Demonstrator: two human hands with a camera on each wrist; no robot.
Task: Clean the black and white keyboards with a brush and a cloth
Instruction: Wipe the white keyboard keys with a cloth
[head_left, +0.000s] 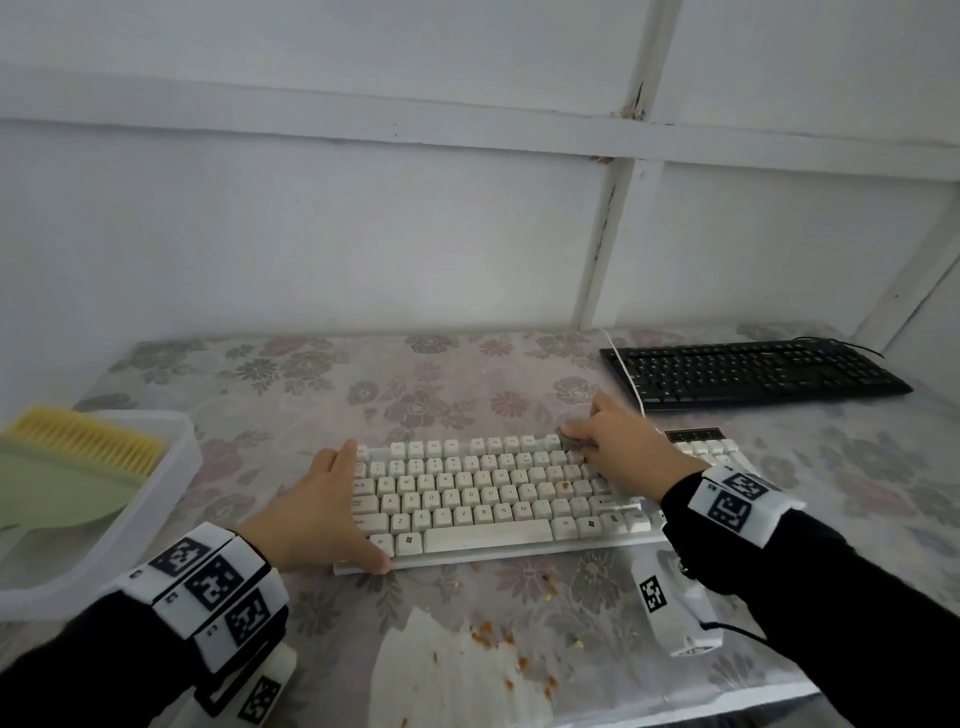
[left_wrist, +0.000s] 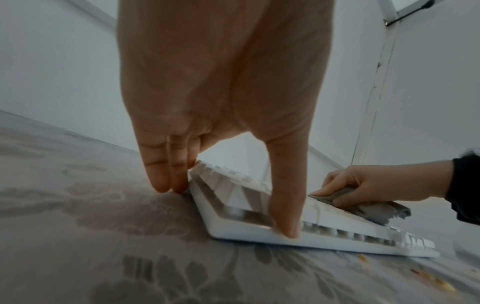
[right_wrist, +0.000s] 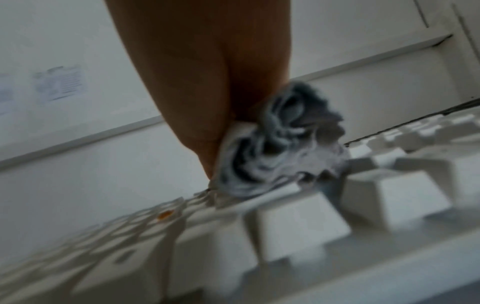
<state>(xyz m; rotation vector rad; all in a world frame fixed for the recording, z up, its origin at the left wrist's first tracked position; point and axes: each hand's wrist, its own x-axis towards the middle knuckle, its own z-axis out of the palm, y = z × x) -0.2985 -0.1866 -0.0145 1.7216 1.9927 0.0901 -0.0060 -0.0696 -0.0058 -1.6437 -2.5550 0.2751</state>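
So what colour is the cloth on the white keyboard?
Grey; the cloth shows best in the right wrist view.

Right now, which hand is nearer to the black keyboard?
Right. The right hand wipes the white keyboard just in front of the black keyboard; the left hand steadies the white keyboard's far left end.

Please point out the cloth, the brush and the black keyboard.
cloth (left_wrist: 374, 209): left wrist view, grey folds under the right hand.
brush (head_left: 88, 439): head view, yellow bristles.
black keyboard (head_left: 753, 371): head view, middle keys.
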